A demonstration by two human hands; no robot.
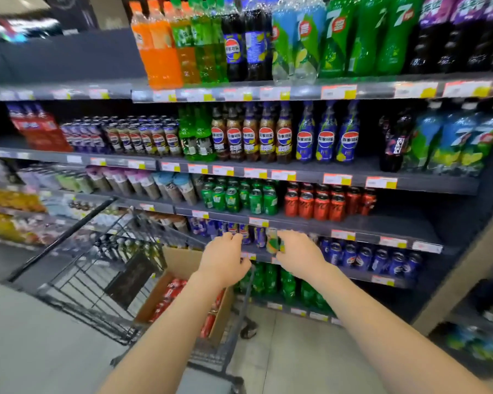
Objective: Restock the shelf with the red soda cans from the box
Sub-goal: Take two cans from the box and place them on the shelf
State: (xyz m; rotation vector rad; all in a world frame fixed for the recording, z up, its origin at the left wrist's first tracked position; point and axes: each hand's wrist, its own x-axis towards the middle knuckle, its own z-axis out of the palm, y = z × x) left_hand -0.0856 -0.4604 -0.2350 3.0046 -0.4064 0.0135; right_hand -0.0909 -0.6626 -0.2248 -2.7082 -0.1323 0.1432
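Observation:
An open cardboard box point(180, 261) stands in a black wire shopping cart point(91, 268), and red soda cans point(172, 292) lie inside it. Red cans point(322, 204) stand in rows on a dark shelf point(382, 224), with bare space to their right. Both my arms reach forward over the cart toward the shelf below. My left hand point(225, 260) hovers with curled fingers in front of blue-purple cans, and I cannot make out anything in it. My right hand point(298, 253) is closed on a small green-and-orange can point(273, 241), which is blurred.
Green cans point(239, 197) stand left of the red ones. Blue cans point(373, 258) fill the shelf below on the right, green bottles point(271, 280) the lowest one. Large soda bottles point(268, 38) line the upper shelves. A beige post point(461, 265) bounds the unit on the right.

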